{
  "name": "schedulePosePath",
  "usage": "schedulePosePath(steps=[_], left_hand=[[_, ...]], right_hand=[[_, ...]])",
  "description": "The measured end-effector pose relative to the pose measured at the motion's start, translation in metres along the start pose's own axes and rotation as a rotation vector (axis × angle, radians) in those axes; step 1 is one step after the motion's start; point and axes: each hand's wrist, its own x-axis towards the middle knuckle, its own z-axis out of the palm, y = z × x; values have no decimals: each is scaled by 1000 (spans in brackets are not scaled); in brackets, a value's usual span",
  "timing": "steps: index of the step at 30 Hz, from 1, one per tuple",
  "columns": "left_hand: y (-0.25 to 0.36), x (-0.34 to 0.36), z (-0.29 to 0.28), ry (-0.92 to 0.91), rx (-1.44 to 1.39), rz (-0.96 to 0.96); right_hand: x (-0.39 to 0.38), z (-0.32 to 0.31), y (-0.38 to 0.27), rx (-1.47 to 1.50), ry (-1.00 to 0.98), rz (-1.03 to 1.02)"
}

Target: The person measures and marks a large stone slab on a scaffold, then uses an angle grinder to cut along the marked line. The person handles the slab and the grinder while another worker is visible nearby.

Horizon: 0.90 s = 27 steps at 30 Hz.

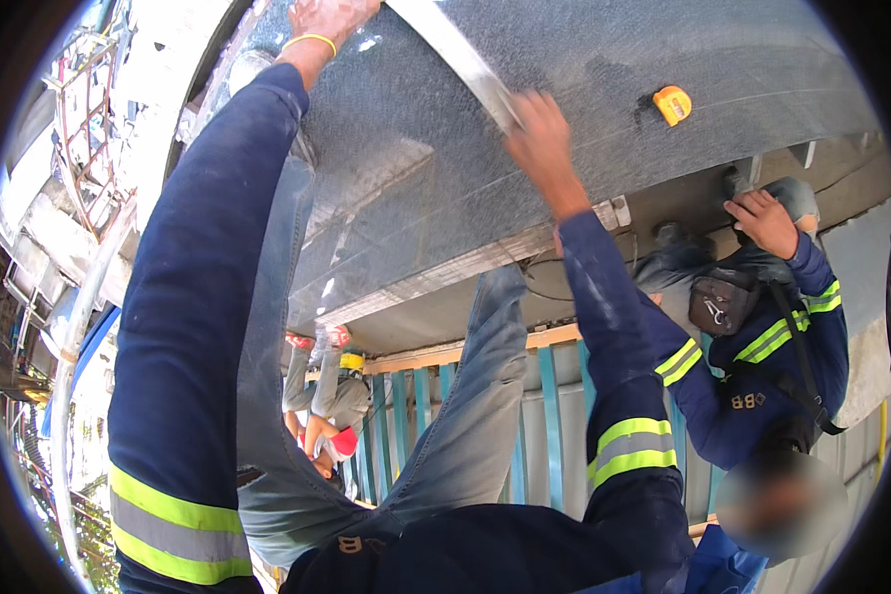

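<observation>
A long, flat, pale metal straightedge (457, 61) lies slantwise across a large dark grey slab (584, 148). My right hand (543, 144) is at its nearer end, fingers curled at the metal and smeared by motion. At the top edge of the picture, my left hand (329, 18), with a yellow band at its wrist, is beside the far end. Its fingertips are cut off, so its grip is hidden. To the right, apart from both hands, a yellow tape measure (672, 105) rests on the slab.
At right, a co-worker (782, 337) with a dark pouch (723, 302) crouches by the slab's edge, one hand (765, 220) raised. A person in a red cap (342, 444) is farther off. Blue-green fence bars (554, 426) stand below; metal framework (84, 119) is at left.
</observation>
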Motion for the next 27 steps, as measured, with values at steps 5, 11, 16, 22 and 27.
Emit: schedulePosePath(steps=[5, 11, 16, 22, 27], left_hand=[[-26, 9, 12, 19, 16, 58], [-71, 12, 33, 318, 92, 257], [32, -85, 72, 88, 297, 276], [100, -190, 128, -102, 165, 182], [97, -190, 151, 13, 100, 215]], right_hand=[[-171, -76, 56, -119, -409, 358], [-119, -58, 22, -101, 15, 193], [-101, -67, 39, -37, -2, 439], [-61, -25, 19, 17, 104, 119], [-76, -16, 26, -67, -3, 157]])
